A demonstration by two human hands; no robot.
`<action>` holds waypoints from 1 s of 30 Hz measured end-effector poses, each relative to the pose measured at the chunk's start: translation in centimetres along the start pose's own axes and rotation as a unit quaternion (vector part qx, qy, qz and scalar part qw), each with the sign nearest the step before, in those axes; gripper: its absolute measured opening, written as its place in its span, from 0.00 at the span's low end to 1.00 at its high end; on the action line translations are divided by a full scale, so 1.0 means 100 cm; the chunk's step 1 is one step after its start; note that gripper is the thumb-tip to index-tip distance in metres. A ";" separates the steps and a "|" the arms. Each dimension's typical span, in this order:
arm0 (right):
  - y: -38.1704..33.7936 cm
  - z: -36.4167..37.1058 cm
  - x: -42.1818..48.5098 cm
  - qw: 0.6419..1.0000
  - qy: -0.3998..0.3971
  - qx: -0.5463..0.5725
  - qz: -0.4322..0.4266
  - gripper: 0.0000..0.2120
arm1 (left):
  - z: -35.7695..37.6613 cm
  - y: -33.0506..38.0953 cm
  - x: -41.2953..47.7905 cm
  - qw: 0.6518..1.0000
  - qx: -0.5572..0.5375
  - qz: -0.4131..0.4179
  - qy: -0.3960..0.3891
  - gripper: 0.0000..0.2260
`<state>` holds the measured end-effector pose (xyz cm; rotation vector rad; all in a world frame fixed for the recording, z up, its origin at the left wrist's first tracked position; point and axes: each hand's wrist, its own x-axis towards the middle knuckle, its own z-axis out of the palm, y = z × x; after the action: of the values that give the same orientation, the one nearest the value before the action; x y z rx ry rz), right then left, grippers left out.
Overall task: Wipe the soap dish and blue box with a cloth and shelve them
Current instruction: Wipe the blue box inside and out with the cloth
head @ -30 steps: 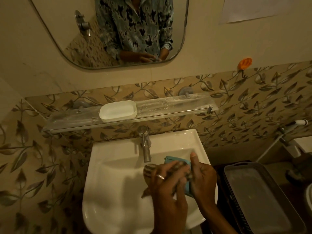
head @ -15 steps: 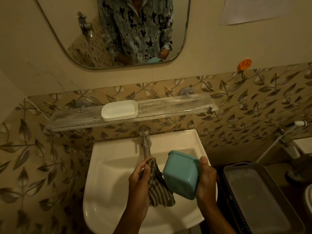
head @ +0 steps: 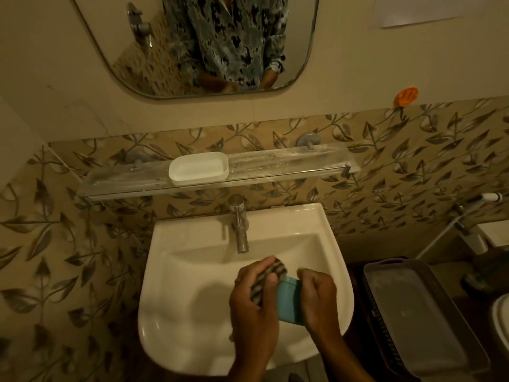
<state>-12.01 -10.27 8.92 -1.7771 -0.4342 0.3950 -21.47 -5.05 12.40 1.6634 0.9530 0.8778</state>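
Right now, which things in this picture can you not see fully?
Head view only.
The blue box is mostly covered by the left hand, right hand and cloth.
The cloth is bunched in the left hand; its extent is hidden.
The paper sheet on the wall is cut off by the top edge.

soap dish (head: 199,168) on shelf (head: 289,164) — shelf behind sink (head: 176,271) | basket (head: 413,312) right of sink

The left hand (head: 254,301) is back in, and the striped cloth (head: 271,277) that hung loose half a second ago is now bunched against the blue box (head: 289,301). The right hand (head: 319,296) has turned the box edge-on, its broad face gone from sight.
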 end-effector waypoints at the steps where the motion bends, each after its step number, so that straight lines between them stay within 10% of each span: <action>1: 0.000 0.001 0.000 0.999 0.045 0.013 0.011 0.25 | 0.004 0.002 -0.005 0.999 0.026 0.030 -0.005 0.11; 11: -0.005 -0.005 -0.001 0.992 0.121 0.040 0.016 0.29 | -0.005 -0.008 0.011 0.999 0.007 -0.018 0.034 0.11; 18: -0.009 -0.012 0.006 0.992 0.113 0.058 0.000 0.27 | 0.024 0.014 -0.027 0.967 0.119 0.226 0.002 0.14; 26: -0.009 -0.014 0.004 0.992 0.115 0.054 -0.009 0.27 | -0.002 -0.009 0.025 0.999 -0.009 -0.006 0.038 0.11; 30: -0.010 -0.012 0.006 0.988 0.139 0.058 0.012 0.26 | 0.009 0.002 0.003 0.995 0.039 0.072 0.051 0.11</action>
<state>-10.94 -10.78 10.17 -1.6946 -0.1884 0.1798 -20.56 -5.19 12.39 1.7854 0.9555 1.0430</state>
